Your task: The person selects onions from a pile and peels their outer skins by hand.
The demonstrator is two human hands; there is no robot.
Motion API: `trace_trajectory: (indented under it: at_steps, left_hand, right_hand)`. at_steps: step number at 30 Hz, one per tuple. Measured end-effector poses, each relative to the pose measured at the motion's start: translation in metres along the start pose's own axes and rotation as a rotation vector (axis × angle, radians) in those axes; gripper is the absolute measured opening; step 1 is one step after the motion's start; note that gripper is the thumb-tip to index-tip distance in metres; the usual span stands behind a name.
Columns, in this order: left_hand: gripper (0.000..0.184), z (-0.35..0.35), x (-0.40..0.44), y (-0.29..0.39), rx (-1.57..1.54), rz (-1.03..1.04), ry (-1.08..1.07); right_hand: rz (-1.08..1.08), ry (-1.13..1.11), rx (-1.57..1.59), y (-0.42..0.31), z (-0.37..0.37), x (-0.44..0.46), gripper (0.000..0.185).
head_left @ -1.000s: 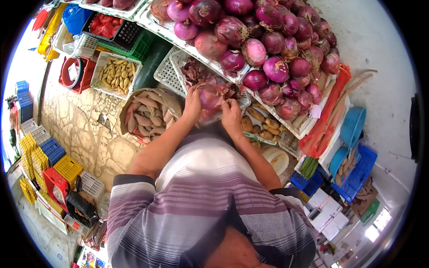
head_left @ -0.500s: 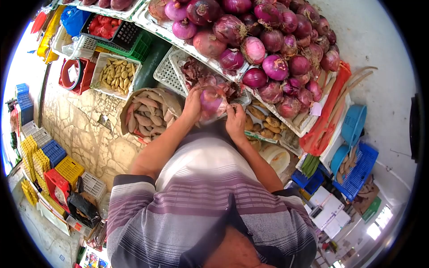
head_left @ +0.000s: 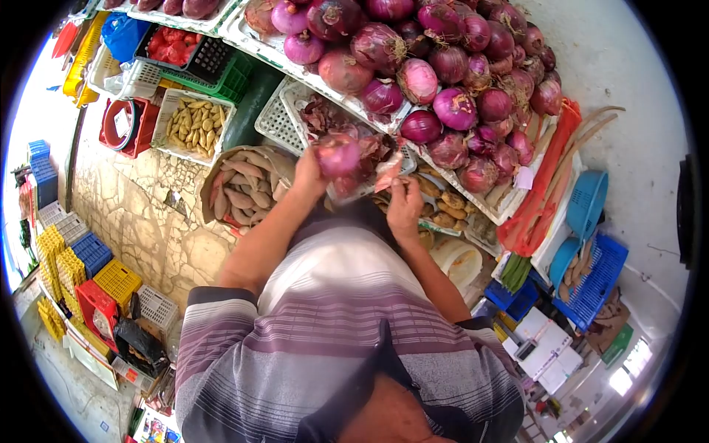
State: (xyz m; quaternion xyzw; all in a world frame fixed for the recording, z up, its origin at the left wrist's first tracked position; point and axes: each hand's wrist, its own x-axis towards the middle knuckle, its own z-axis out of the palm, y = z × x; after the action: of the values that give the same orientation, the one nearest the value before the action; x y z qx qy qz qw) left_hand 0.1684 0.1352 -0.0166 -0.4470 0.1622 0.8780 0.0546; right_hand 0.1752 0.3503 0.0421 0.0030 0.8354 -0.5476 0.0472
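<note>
My left hand is wrapped round a red onion, slightly blurred, in front of my body. My right hand pinches a pale pink piece of onion skin, apart from the onion. Beneath the onion, a white crate holds dark, dry onion skins. Just beyond, a large heap of red onions lies on white trays.
A sack of sweet potatoes stands at my left, near a basket of small yellowish tubers. Brown potatoes lie by my right hand. Red mesh bags and blue baskets are farther right.
My right hand has moved down and right, pulling the piece of skin away from the onion. My left hand has shifted slightly left with the onion, which shows more bare purple.
</note>
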Motion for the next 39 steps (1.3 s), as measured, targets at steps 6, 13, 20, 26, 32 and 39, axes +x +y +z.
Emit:
trace_trajectory:
  at_steps: [6,13,20,26,32,39]
  left_hand:
    - [0.034,-0.02,0.017,-0.001,0.092,0.24,-0.23]
    - [0.033,0.001,-0.012,-0.002,0.164,0.205,-0.348]
    - [0.035,0.006,-0.027,-0.006,0.193,0.165,-0.411]
    - [0.042,0.003,-0.031,-0.004,0.234,0.168,-0.434]
    - [0.047,0.005,-0.037,0.002,0.29,0.156,-0.49]
    - [0.053,-0.001,-0.023,-0.004,0.413,0.209,-0.435]
  right_hand:
    - [0.153,-0.225,-0.219,0.06,-0.005,0.016,0.024]
    - [0.136,-0.278,0.242,0.026,0.024,0.032,0.049]
    - [0.322,-0.384,0.482,0.004,0.029,0.034,0.052]
    - [0.367,-0.379,0.458,-0.001,0.028,0.034,0.051]
    - [0.253,-0.465,0.388,-0.026,0.02,0.037,0.052]
    - [0.21,-0.443,0.237,-0.042,0.019,0.034,0.049]
